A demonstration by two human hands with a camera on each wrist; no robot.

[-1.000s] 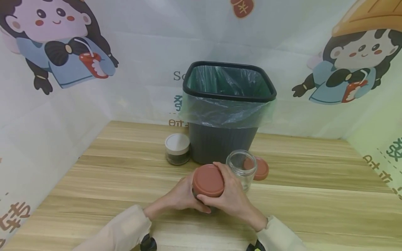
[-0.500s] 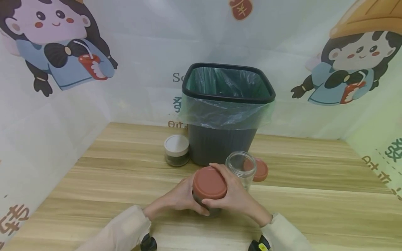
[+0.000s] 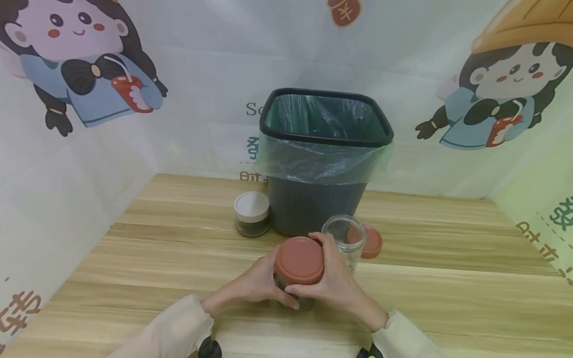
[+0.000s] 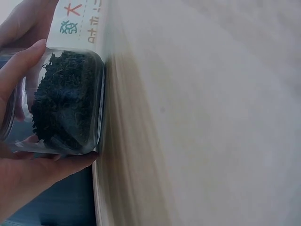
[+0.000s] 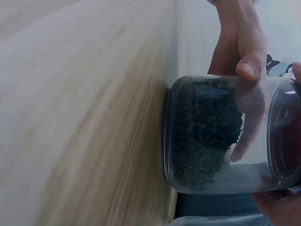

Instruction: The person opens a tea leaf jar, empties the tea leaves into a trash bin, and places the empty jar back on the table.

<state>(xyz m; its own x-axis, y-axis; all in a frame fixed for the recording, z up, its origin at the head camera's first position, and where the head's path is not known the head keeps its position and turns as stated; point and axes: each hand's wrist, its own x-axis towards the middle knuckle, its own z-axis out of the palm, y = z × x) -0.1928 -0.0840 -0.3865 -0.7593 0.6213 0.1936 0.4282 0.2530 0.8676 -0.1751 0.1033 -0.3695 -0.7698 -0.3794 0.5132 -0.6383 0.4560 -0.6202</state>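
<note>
A glass jar (image 4: 66, 103) with a red lid (image 3: 299, 259) stands upright on the wooden table, partly filled with dark dried leaves that look like tea. My left hand (image 3: 258, 282) grips the jar's body from the left, fingers and thumb wrapped round the glass. From the right, my right hand (image 3: 336, 283) holds the lid's edge, thumb at the near side and fingers at the far side. The lid sits on the jar's mouth. In the right wrist view, the leaves show through the jar's clear wall (image 5: 207, 136), with the left thumb against it.
Just beyond my right hand stands a lidless clear glass jar (image 3: 343, 237), with a loose red lid (image 3: 373, 242) behind it. A grey bin (image 3: 315, 206) with a green liner rises at the back. Left of it is a small white-lidded jar (image 3: 252, 214) with dark contents.
The red-lidded jar and both hands have shifted slightly toward me and right. My right hand's fingers have moved a little round the lid's edge; the left hand keeps its grip.
</note>
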